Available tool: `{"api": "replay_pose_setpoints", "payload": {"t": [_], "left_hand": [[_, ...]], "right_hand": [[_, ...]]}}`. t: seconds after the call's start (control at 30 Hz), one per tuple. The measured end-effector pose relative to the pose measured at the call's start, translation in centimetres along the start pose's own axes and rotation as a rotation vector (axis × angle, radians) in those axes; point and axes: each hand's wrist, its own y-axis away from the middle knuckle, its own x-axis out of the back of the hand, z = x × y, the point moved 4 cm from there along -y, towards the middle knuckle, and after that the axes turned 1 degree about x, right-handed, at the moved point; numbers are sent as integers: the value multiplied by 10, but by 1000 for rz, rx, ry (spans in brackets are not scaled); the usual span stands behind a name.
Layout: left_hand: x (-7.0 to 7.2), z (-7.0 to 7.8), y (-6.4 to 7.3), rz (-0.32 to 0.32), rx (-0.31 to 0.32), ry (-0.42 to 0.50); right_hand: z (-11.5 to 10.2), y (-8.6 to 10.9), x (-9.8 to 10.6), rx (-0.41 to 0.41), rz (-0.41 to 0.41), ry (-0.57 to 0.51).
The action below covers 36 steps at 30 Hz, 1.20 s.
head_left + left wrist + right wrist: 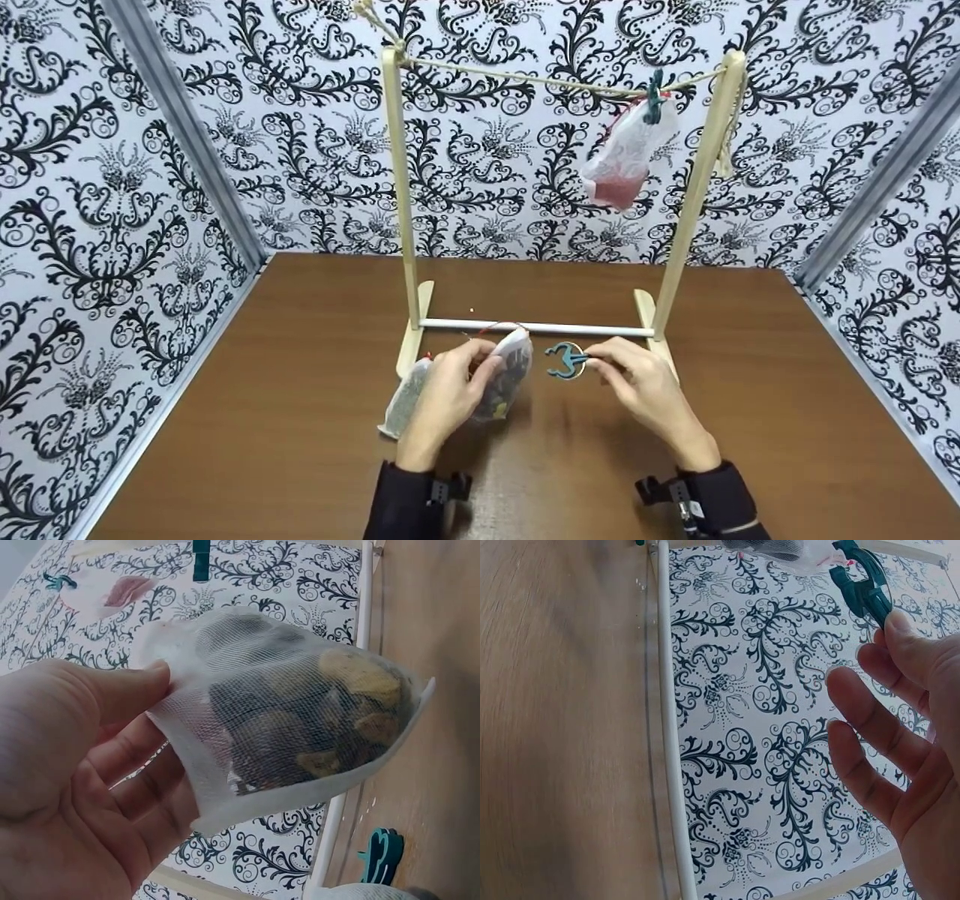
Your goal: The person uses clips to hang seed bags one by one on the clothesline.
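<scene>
My left hand (454,382) pinches the top of a white mesh drawstring bag (300,712) between thumb and fingers. Dark and yellowish pieces show through the mesh, and the bag hangs above the table. To its right, my right hand (641,379) holds a dark green clothespin (862,585) by its handle end, jaws pointing toward the bag. A second mesh bag (405,401), greyish-green inside, lies beside my left hand and is partly hidden by it. Another green clothespin (382,855) lies on the table in the left wrist view.
A wooden frame (694,202) with a white crossbar (540,328) stands on the brown table (262,420). Between its posts sags a rope (517,75), where a clothespin (653,101) holds a mesh bag with red contents (619,165). Patterned walls enclose the table's back and sides.
</scene>
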Motion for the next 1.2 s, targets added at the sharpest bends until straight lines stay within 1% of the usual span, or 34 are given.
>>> {"api": "replay_pose_setpoints", "payload": {"t": [0.2,0.3,0.37,0.43,0.57,0.67,0.73,0.83,0.87,0.93,1.07,1.13,1.2], "left_hand": [[3,6,-1,82,7,-2],[4,10,-2,138,25,-3],[4,12,-3,162,36,8],[3,16,-3,168,47,6],[4,23,-8,150,51,-9],[7,30,-17,146,49,-42],[10,36,-26,143,34,-70],[13,45,-41,110,2,-97],[14,49,-46,90,-9,-105],[17,56,-56,38,-10,-116],[28,73,-77,-73,41,-159],[35,82,-86,-111,63,-178],[42,90,-96,-138,80,-162]], "right_hand": [[-4,-6,4,31,48,25],[-5,-7,7,21,55,22],[-5,-7,9,5,63,22],[-4,-6,12,-7,71,26],[-3,-6,19,-13,82,37],[-1,-11,26,-18,83,29],[0,-16,31,-28,79,37],[0,-26,42,-17,73,91],[0,-30,47,-8,67,115],[-1,-40,56,20,61,148],[-5,-67,76,79,40,186],[-8,-83,86,117,34,205],[-12,-99,96,145,27,234]]}}
